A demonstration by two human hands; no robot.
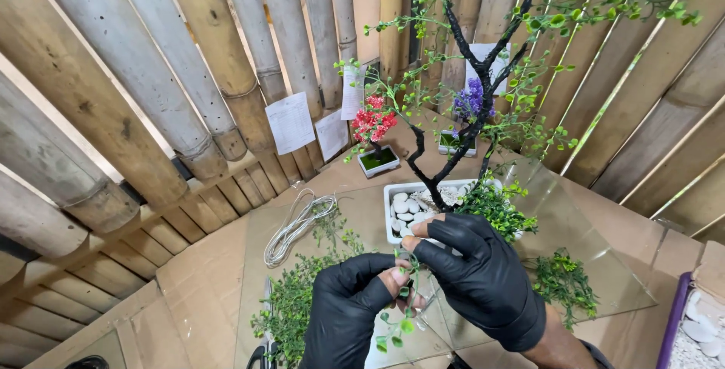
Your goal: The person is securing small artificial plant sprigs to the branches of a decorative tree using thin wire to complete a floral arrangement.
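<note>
my left hand (349, 310) curls up, pinching a green sprig (405, 302). my right hand (474, 272) arches over it, fingertips gripping the same sprig beside the white pot (393, 191)

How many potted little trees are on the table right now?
3: the big black-branched tree in the white pebble pot just beyond both hands, the red-flowered one behind it, and the purple-flowered one farther right. None seem hidden.

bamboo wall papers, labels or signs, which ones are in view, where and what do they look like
Large paper sheet: white rectangle with fine print, pinned to the bamboo wall, left.
Middle sheet: smaller, white, tilted, lower right of it.
Narrow sheet: white, upright, higher on the wall.
Right sheet: white, behind the black branches.
No screens or packages.
</note>
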